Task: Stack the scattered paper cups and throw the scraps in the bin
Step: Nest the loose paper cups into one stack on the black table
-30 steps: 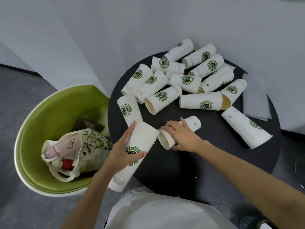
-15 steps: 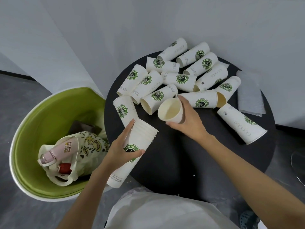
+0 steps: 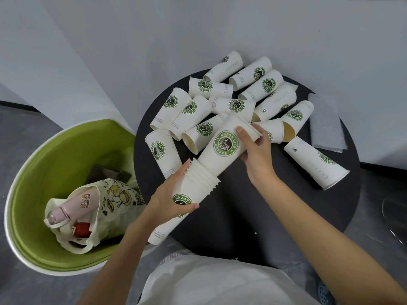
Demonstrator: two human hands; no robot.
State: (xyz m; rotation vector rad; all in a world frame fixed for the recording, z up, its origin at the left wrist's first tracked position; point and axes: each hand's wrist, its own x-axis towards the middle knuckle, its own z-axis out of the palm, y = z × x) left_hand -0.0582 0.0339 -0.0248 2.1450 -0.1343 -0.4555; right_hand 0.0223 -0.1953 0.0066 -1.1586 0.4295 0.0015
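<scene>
My left hand (image 3: 170,198) grips a stack of nested white paper cups (image 3: 193,190) with green coffee logos, tilted over the near left edge of the round black table (image 3: 253,216). My right hand (image 3: 255,148) holds the base end of a single cup (image 3: 224,148) whose mouth end sits in the top of the stack. Several more cups (image 3: 220,104) lie on their sides across the far half of the table. One cup (image 3: 315,162) lies apart at the right.
A green-lined bin (image 3: 44,172) stands left of the table and holds a printed cloth bag (image 3: 105,201) with a pink bottle. A sheet of bubble wrap (image 3: 326,126) lies at the table's far right. White walls stand behind; my lap is at the bottom.
My right hand lifted a single cup off the table, turned it, and brought it into the top of the stack in my left hand. The stack tilted more toward the table.
</scene>
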